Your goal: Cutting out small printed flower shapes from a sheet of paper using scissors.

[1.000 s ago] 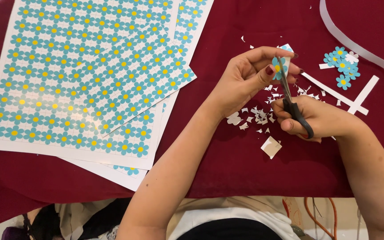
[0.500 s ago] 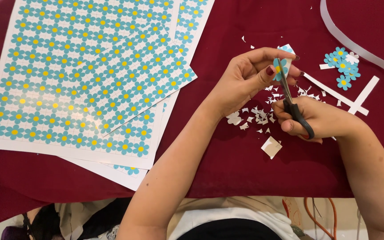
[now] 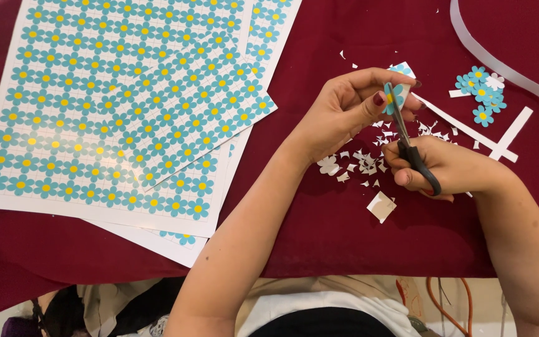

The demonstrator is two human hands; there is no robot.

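Left hand (image 3: 350, 106) pinched a small paper flower piece (image 3: 398, 95), blue petals with a yellow centre, between thumb and fingertips, fingers closed tight on it and held just above the dark red tablecloth (image 3: 319, 237). Right hand (image 3: 444, 167) was wrapped shut around the black handles of small scissors (image 3: 410, 146), blades pointing up into the flower piece; how far the blades stood apart could not be told, since they overlapped the paper and looked nearly closed. Risks, as a judgement: the blade tips sat right next to the left thumb and its painted nail, so a slip could nick a finger; the piece was tiny and bent in the pinch, so a cut could stray into a petal or the piece could twist out of the grip. White paper scraps (image 3: 360, 163) lay scattered under and between the hands, and a square offcut (image 3: 382, 206) lay just below the right hand. A small pile of cut flowers (image 3: 483, 93) sat to the right, near white paper strips (image 3: 509, 134). Printed flower sheets (image 3: 113, 106) lay stacked well to the left, their top and left edges cut off by the frame. Scissor finger loops mostly hidden inside the right hand. Exact cut line on the flower too small to make out.
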